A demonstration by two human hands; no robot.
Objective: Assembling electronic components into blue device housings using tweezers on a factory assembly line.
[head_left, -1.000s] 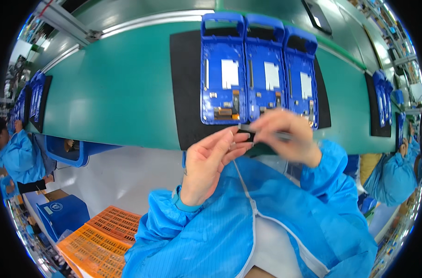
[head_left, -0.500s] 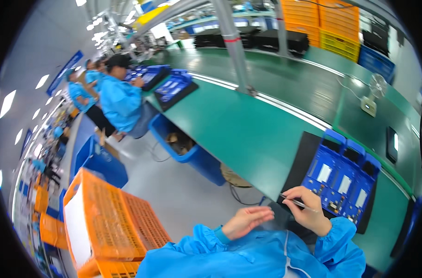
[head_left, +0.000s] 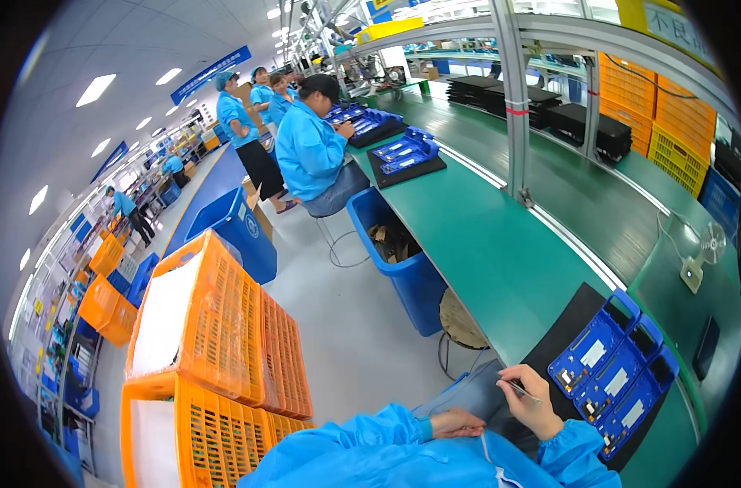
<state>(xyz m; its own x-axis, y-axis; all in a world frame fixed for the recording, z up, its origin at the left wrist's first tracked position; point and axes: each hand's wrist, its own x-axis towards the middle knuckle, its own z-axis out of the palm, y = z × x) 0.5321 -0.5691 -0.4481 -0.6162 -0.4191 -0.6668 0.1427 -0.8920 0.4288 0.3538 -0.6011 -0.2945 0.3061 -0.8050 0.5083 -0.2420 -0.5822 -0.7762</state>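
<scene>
My right hand (head_left: 535, 404) is closed around slim metal tweezers (head_left: 523, 392), held just left of a blue tray. That blue tray (head_left: 610, 380) has three long sections with small electronic parts and white rectangular labels. It lies on a black mat (head_left: 559, 327) at the right end of the green bench. Low over my lap is my left hand (head_left: 458, 424), its fingers curled together. A thin white cord (head_left: 488, 451) runs down my blue smock beside it. Whether those fingers grip anything is hidden.
Stacked orange crates (head_left: 216, 325) stand at left. A blue bin (head_left: 399, 272) and a round stool (head_left: 460, 319) sit beside the green bench (head_left: 468, 236). Beyond, a seated co-worker (head_left: 313, 146) works at more blue trays. A metal post (head_left: 513, 106) and small fan (head_left: 700, 259) stand across the bench.
My view has swung left, so the bench and trays appear farther right. My left hand has dropped to my lap and its fingers have curled. The right hand still holds the tweezers.
</scene>
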